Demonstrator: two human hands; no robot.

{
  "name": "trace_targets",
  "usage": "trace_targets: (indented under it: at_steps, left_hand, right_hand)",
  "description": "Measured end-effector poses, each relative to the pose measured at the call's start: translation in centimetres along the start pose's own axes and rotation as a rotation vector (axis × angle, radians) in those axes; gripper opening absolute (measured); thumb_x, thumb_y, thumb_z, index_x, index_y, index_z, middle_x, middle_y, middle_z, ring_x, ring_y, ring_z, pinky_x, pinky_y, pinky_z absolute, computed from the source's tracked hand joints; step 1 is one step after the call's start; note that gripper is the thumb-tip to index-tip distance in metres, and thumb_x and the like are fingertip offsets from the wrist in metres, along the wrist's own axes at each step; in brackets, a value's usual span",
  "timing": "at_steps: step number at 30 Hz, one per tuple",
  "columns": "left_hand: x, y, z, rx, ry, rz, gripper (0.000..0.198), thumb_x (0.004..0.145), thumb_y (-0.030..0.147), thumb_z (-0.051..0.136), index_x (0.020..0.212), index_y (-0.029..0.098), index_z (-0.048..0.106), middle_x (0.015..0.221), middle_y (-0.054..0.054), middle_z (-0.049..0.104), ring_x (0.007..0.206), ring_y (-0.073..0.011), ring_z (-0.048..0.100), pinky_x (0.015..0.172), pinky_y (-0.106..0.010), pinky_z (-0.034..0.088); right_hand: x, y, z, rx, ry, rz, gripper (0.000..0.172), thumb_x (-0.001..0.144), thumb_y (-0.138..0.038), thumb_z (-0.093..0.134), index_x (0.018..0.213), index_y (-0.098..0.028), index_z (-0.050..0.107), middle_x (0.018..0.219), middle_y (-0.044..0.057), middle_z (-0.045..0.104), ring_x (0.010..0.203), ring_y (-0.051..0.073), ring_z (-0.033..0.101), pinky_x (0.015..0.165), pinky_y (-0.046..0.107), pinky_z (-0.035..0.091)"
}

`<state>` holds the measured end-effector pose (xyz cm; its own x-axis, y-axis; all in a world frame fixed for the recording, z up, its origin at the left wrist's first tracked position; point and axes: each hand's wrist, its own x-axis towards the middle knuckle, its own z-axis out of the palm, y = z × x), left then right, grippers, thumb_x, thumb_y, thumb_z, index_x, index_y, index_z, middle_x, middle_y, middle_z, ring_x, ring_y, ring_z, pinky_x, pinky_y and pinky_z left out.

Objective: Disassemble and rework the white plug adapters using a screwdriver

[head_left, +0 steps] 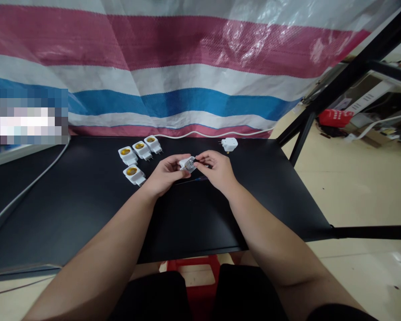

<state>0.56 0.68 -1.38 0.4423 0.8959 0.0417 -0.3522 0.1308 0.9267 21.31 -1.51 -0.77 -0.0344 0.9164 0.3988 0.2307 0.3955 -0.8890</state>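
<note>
Over the middle of the black table [194,214], my left hand [167,174] is closed around a white plug-in lamp socket [186,164], its inner side turned toward me. My right hand [215,169] is closed in a pinch at the right side of that socket, thumb and forefinger meeting at a small dark spot. What exactly those fingers hold is too small to make out. Beneath the hands lies a thin tool that looks like a screwdriver [200,179], partly hidden. Several white plug-in lamp sockets with gold-coloured screw shells, one of them a nearby socket [133,174], rest left of my left hand.
Another white plug piece [229,144] with pins lies at the back right. A white cable [200,133] runs along the rear edge before a striped plastic sheet [187,44]. A black metal frame [307,120] stands at right. Below the front edge is a red stool [200,285].
</note>
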Motion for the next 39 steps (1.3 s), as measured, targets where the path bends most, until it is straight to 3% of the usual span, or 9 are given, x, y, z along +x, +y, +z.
trace_targets:
  at_steps: [4,12,15,18,25,28,32,35,39]
  left_hand:
    - [-0.1,0.1,0.1,0.005,0.000,-0.006,0.056,0.064,0.008,0.096,0.116,0.025,0.084,0.106,-0.003,0.080,0.092,-0.0150,0.074,0.082,-0.026,0.066]
    - [-0.7,1.1,0.0,-0.086,-0.030,-0.097,0.049,0.069,0.015,0.095,0.115,0.027,0.085,0.110,-0.004,0.081,0.093,-0.0148,0.077,0.074,-0.018,0.066]
    - [-0.9,1.4,0.0,-0.108,-0.060,-0.121,0.048,0.068,0.015,0.094,0.114,0.027,0.085,0.106,-0.003,0.081,0.087,-0.0129,0.076,0.071,-0.015,0.065]
    - [-0.9,1.3,0.1,-0.099,-0.069,-0.125,0.048,0.069,0.017,0.094,0.115,0.027,0.085,0.107,-0.003,0.080,0.087,-0.0130,0.076,0.071,-0.016,0.064]
    - [-0.5,0.6,-0.2,0.091,0.001,0.090,0.054,0.067,0.017,0.099,0.117,0.024,0.079,0.115,-0.005,0.080,0.097,-0.0183,0.076,0.088,-0.029,0.065]
    - [-0.3,0.3,-0.5,0.207,0.021,0.120,0.060,0.064,0.018,0.101,0.119,0.021,0.078,0.112,-0.007,0.080,0.099,-0.0215,0.076,0.092,-0.035,0.063]
    - [0.0,0.1,-0.8,0.274,0.124,0.126,0.057,0.064,0.027,0.103,0.115,0.017,0.078,0.117,-0.010,0.081,0.103,-0.0241,0.077,0.100,-0.040,0.061]
    - [0.2,-0.1,-1.1,0.297,0.164,0.114,0.060,0.064,0.031,0.103,0.116,0.015,0.078,0.119,-0.012,0.081,0.106,-0.0263,0.077,0.104,-0.043,0.060]
    - [0.3,-0.2,-1.5,0.345,0.137,0.073,0.065,0.065,0.032,0.102,0.121,0.014,0.078,0.118,-0.013,0.081,0.103,-0.0258,0.078,0.102,-0.043,0.061]
  right_hand:
    - [0.0,-0.1,0.0,-0.011,0.007,-0.024,0.014,0.086,-0.031,0.082,0.095,-0.024,0.075,0.099,0.006,0.075,0.090,0.023,0.077,0.093,0.046,0.067]
    - [0.3,-0.9,0.0,0.379,-0.118,0.235,0.035,0.078,-0.045,0.091,0.097,-0.025,0.069,0.108,0.004,0.079,0.101,0.021,0.075,0.097,0.042,0.061]
    - [0.3,-1.3,-0.2,0.458,-0.202,0.342,0.042,0.078,-0.045,0.092,0.104,-0.026,0.065,0.099,0.000,0.077,0.090,0.018,0.072,0.086,0.035,0.059]
    - [0.3,-1.5,-0.3,0.430,-0.199,0.309,0.041,0.079,-0.045,0.091,0.099,-0.025,0.062,0.091,-0.002,0.073,0.083,0.015,0.068,0.079,0.031,0.055]
    - [0.4,-0.7,0.5,0.244,-0.053,0.259,0.046,0.078,-0.059,0.087,0.087,-0.025,0.057,0.084,-0.001,0.066,0.072,0.015,0.062,0.065,0.031,0.056]
    - [0.4,-0.4,0.3,0.110,-0.093,0.265,0.040,0.089,-0.061,0.076,0.089,-0.025,0.058,0.083,-0.001,0.066,0.069,0.016,0.063,0.063,0.032,0.057]
    - [0.7,-0.4,-1.4,-0.263,-0.075,0.025,0.029,0.105,-0.047,0.057,0.094,-0.024,0.072,0.101,0.007,0.074,0.096,0.023,0.071,0.090,0.043,0.059]
    - [0.8,-0.1,-2.6,-0.520,-0.012,-0.051,0.011,0.097,-0.029,0.069,0.091,-0.023,0.075,0.108,0.009,0.076,0.107,0.028,0.069,0.105,0.052,0.053]
    - [0.6,0.6,-2.7,-0.673,-0.095,-0.008,0.002,0.089,-0.020,0.077,0.091,-0.022,0.076,0.104,0.010,0.076,0.105,0.030,0.069,0.109,0.057,0.049]
